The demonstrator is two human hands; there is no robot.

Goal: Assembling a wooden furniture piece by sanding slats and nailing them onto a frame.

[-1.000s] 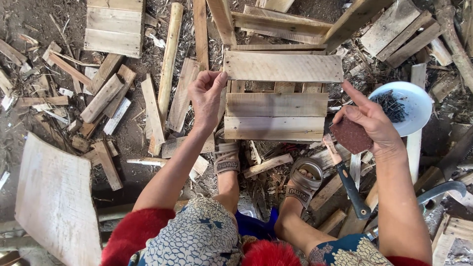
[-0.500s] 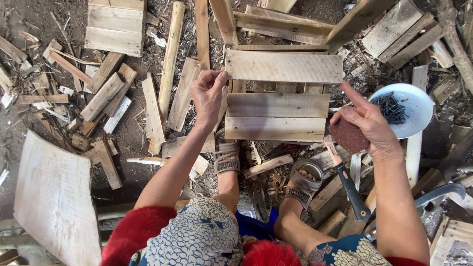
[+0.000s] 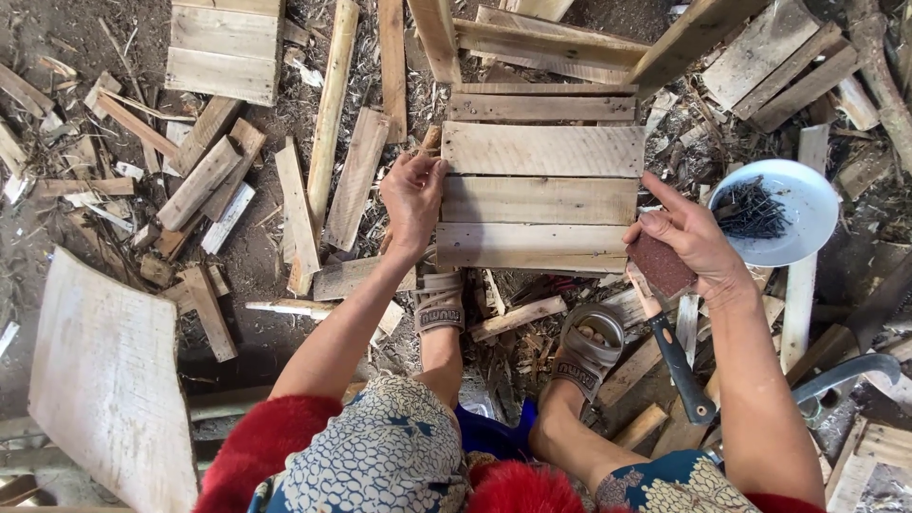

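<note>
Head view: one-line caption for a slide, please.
Left hand steadies a slatted pale wooden panel; right hand holds a rusty hatchet.

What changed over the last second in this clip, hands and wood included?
Almost nothing. The left hand stays pressed on the left edge of the slatted wooden panel; the right hand keeps the hatchet at the panel's right edge. The white bowl of nails has not moved.
</note>
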